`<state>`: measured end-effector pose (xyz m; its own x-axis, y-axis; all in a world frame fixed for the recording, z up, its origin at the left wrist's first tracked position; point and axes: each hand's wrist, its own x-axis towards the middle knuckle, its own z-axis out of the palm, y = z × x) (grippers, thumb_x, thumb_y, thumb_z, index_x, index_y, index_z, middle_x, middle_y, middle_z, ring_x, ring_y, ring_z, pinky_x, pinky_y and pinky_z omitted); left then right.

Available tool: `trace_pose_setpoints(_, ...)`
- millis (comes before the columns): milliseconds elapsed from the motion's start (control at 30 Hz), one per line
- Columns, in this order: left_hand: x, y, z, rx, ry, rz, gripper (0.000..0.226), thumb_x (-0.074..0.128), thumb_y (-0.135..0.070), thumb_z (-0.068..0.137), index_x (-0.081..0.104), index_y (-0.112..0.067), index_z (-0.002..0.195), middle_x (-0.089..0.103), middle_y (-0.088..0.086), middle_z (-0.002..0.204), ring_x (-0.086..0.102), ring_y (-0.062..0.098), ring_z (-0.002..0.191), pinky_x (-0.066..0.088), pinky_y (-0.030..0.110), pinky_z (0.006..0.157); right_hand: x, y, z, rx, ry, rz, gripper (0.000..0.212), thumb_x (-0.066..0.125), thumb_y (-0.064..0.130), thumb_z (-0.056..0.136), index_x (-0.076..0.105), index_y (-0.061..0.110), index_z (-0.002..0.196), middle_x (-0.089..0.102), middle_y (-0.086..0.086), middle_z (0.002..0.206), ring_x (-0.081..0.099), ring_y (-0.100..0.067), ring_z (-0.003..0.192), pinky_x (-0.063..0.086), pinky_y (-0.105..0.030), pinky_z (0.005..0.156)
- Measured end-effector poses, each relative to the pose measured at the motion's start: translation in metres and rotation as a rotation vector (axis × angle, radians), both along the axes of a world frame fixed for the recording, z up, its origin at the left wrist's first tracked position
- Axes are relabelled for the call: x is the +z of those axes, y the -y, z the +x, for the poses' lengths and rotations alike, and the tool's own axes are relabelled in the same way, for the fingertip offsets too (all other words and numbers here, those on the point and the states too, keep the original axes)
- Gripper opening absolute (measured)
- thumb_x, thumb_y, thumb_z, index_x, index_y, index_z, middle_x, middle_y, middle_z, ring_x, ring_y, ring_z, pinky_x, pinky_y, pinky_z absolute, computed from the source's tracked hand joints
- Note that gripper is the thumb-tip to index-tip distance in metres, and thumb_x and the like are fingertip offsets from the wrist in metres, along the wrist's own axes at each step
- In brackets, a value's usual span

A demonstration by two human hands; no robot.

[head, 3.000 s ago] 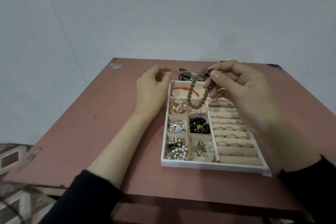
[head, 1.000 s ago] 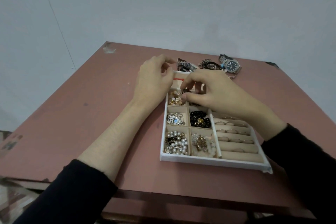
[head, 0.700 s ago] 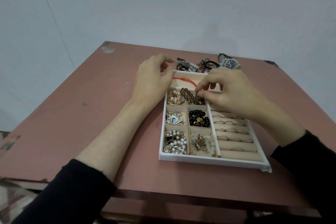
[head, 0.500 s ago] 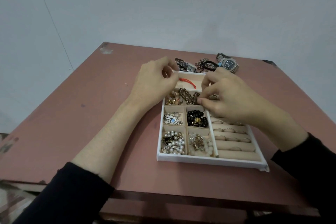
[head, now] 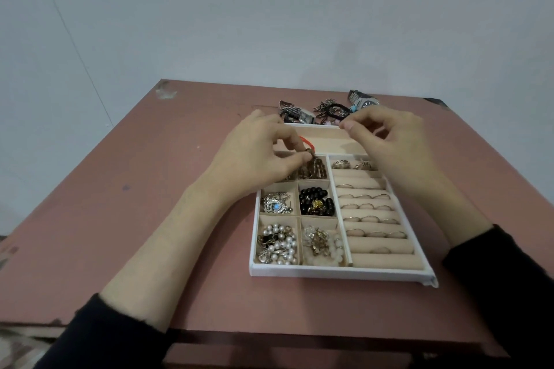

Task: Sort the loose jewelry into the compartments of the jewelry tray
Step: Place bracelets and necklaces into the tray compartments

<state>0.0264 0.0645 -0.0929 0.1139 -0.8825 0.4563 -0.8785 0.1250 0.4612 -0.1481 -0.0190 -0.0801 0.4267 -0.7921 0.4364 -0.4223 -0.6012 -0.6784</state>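
The white jewelry tray (head: 329, 272) with beige compartments lies on the reddish table. A brown bead bracelet (head: 314, 170) lies bunched in a small upper-row compartment. My left hand (head: 257, 156) reaches in from the left and pinches the bracelet's upper end between fingertips and thumb. My right hand (head: 386, 144) hovers over the tray's far edge with its fingers curled and thumb and forefinger tips together; I see nothing in it. A red cord bracelet (head: 307, 142) lies in the long top compartment. Loose jewelry (head: 329, 109) sits just beyond the tray.
The loose pile holds a silver watch (head: 296, 114), a black band (head: 337, 109) and a blue-faced watch (head: 364, 101). Other compartments hold black beads (head: 316, 202), pearls (head: 278, 244), a silver brooch (head: 275, 204) and rings on beige rolls (head: 368, 210). A wall stands behind the table.
My right hand lowered the brown bead bracelet into its compartment, let go, and rose toward the tray's far edge. My left hand moved in from the tray's corner onto the bracelet.
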Motion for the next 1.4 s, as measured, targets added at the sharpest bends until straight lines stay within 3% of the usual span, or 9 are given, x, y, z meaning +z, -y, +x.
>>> trace_pose_setpoints(167,-0.004,0.002,-0.007,-0.15,0.048,0.038,0.015,0.07,-0.034,0.079,0.076,-0.024,0.089,0.065,-0.012,0.083,0.044,0.01,0.081,0.035,0.024,0.07,-0.001,-0.001,0.0,-0.004,0.033,-0.031,0.011,0.062,0.02,0.087,0.072,0.016,0.086,0.058,0.015,0.067,0.048,0.005,0.059,0.035,-0.008,0.058)
trace_pose_setpoints(433,-0.001,0.004,-0.011,-0.039,-0.06,0.076,0.011,0.074,-0.034,0.074,0.07,-0.03,0.084,0.063,-0.017,0.079,0.043,0.006,0.081,0.037,0.027,0.068,-0.001,-0.009,0.002,0.104,-0.167,-0.131,0.008,0.063,0.021,0.086,0.071,0.02,0.086,0.063,0.006,0.076,0.051,0.0,0.068,0.032,-0.007,0.061)
trace_pose_setpoints(533,-0.001,0.004,-0.011,-0.076,0.009,0.057,0.018,0.073,-0.032,0.076,0.071,-0.032,0.094,0.064,-0.018,0.091,0.042,0.008,0.085,0.035,0.024,0.072,0.0,-0.011,0.001,0.123,-0.176,-0.139,0.008,0.063,0.022,0.086,0.071,0.021,0.086,0.063,0.006,0.077,0.052,-0.004,0.071,0.032,-0.009,0.062)
trace_pose_setpoints(667,0.0,0.003,-0.007,-0.119,0.023,0.104,0.015,0.069,-0.024,0.079,0.074,-0.029,0.092,0.061,-0.014,0.092,0.039,0.009,0.088,0.035,0.025,0.076,-0.001,-0.01,-0.001,0.137,-0.167,-0.146,0.007,0.064,0.021,0.085,0.071,0.019,0.085,0.064,0.005,0.077,0.053,-0.006,0.073,0.033,-0.013,0.064)
trace_pose_setpoints(867,0.002,0.001,-0.006,-0.086,-0.183,0.091,0.022,0.059,-0.015,0.083,0.073,-0.031,0.091,0.058,-0.01,0.09,0.04,0.005,0.085,0.03,0.016,0.071,0.001,-0.016,-0.004,0.243,-0.267,-0.156,0.004,0.069,0.019,0.081,0.072,0.018,0.079,0.06,0.006,0.076,0.048,-0.005,0.076,0.03,-0.01,0.067)
trace_pose_setpoints(1000,0.006,-0.001,-0.007,0.016,-0.289,0.026,0.022,0.059,-0.01,0.082,0.074,-0.025,0.084,0.06,-0.009,0.084,0.049,0.006,0.077,0.036,0.014,0.067,-0.005,-0.018,-0.002,0.281,-0.399,-0.206,0.005,0.068,0.028,0.081,0.07,0.023,0.08,0.059,0.004,0.085,0.045,-0.012,0.09,0.032,-0.023,0.08)
trace_pose_setpoints(1200,0.008,-0.002,-0.007,0.049,-0.27,0.014,0.022,0.059,-0.009,0.08,0.075,-0.024,0.084,0.059,-0.008,0.081,0.051,0.01,0.077,0.043,0.026,0.071,-0.006,-0.022,0.0,0.284,-0.444,-0.257,0.016,0.054,0.036,0.076,0.066,0.027,0.081,0.052,0.01,0.083,0.043,-0.013,0.091,0.043,-0.039,0.076)
trace_pose_setpoints(1400,0.007,-0.001,-0.007,0.047,-0.238,0.007,0.022,0.059,-0.009,0.08,0.075,-0.024,0.085,0.06,-0.004,0.082,0.049,0.009,0.079,0.035,0.015,0.07,-0.007,-0.023,0.003,0.286,-0.461,-0.269,0.017,0.052,0.034,0.075,0.067,0.024,0.076,0.051,0.01,0.081,0.039,-0.009,0.087,0.045,-0.04,0.073)
